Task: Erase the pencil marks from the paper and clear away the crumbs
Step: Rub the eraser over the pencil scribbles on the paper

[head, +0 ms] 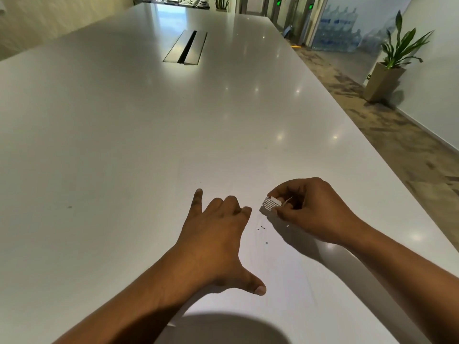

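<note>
A white sheet of paper lies on the white table, hard to tell from the tabletop. My left hand presses flat on the sheet with fingers spread and thumb out. My right hand is closed on a white ribbed eraser, whose lower end touches the paper just right of my left fingertips. A few dark eraser crumbs lie on the sheet between the hands. Pencil marks are too faint to make out.
A metal cable hatch is set into the table's far middle. The table's right edge runs diagonally past my right forearm. Beyond it are carpeted floor, a potted plant and stacked water bottles.
</note>
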Motion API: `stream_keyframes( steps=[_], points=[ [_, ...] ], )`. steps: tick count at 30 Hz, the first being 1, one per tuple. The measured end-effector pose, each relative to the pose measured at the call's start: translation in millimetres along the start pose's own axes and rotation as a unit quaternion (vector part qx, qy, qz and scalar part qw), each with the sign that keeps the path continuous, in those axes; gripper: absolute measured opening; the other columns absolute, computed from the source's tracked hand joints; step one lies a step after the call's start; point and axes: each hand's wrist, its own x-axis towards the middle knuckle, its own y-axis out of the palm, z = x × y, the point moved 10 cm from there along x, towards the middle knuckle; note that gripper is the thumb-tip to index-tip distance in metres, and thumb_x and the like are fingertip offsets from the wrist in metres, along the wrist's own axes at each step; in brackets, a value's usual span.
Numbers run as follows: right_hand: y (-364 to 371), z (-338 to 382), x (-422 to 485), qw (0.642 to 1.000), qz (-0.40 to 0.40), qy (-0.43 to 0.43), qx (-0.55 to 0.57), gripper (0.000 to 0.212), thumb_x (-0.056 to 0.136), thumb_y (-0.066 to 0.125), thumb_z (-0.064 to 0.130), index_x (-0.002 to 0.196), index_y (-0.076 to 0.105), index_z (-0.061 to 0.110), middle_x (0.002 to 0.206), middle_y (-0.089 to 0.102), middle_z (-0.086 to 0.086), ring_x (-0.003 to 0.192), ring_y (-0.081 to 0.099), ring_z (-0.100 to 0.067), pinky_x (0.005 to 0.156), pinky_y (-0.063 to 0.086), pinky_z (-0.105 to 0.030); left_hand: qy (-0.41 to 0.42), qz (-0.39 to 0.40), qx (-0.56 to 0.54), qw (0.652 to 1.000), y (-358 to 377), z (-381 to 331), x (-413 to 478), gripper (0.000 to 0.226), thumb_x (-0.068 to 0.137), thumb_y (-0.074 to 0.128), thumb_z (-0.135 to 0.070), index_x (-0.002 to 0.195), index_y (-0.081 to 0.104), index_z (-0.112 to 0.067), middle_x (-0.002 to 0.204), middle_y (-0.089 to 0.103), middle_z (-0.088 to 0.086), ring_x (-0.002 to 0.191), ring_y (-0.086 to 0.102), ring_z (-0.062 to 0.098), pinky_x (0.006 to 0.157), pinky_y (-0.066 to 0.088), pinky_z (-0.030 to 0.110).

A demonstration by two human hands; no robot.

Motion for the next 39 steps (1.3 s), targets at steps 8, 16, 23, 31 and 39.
stream_keyframes(
  steps=[8,16,23,31,39],
  points=[
    [37,30,-16,0.983,0.084,-0.11,-0.123,0.011,0.087,0.068,0.032,0.083,0.076,0.026,0.074,0.06,0.014,0.071,0.059,-0.002,0.062,0.043,-0.016,0.004,0.007,0.008,1.0,0,-1,0,0.118,0.051,0.057,-0.094,0.147,0.026,-0.033,0.131,0.037,-0.008,0.127,0.035,0.018,0.118,-0.006,0.058],
    [51,42,-23,0.957,0.112,-0.163,-0.213,0.015,0.088,0.06,0.024,0.084,0.074,0.026,0.078,0.052,0.008,0.069,0.057,-0.014,0.061,0.044,-0.028,0.013,0.008,0.02,1.0,1,-1,1,0.117,0.049,0.052,-0.096,0.144,0.029,-0.031,0.122,0.036,-0.008,0.121,0.036,0.018,0.118,-0.004,0.058],
    [26,35,8,0.957,0.044,-0.147,-0.248,0.017,0.086,0.061,0.023,0.081,0.076,0.026,0.078,0.054,0.007,0.073,0.06,-0.017,0.061,0.039,-0.025,0.015,0.01,0.023,1.0,1,-2,2,0.118,0.049,0.052,-0.096,0.143,0.029,-0.029,0.125,0.037,-0.006,0.121,0.036,0.02,0.117,-0.004,0.059],
    [22,32,8,0.953,0.061,-0.132,-0.265,0.017,0.088,0.06,0.023,0.084,0.077,0.021,0.082,0.061,0.0,0.077,0.063,-0.021,0.067,0.048,-0.031,0.015,0.016,0.021,1.0,1,-2,3,0.115,0.049,0.053,-0.095,0.14,0.031,-0.029,0.11,0.029,-0.009,0.118,0.036,0.018,0.118,-0.005,0.059],
    [27,39,-10,0.95,0.077,-0.144,-0.266,0.018,0.087,0.058,0.026,0.084,0.076,0.025,0.077,0.058,0.006,0.072,0.061,-0.016,0.062,0.043,-0.027,0.02,0.011,0.028,0.999,2,-3,3,0.116,0.048,0.052,-0.096,0.14,0.031,-0.029,0.119,0.036,-0.007,0.119,0.037,0.019,0.118,-0.003,0.059]
  ],
)
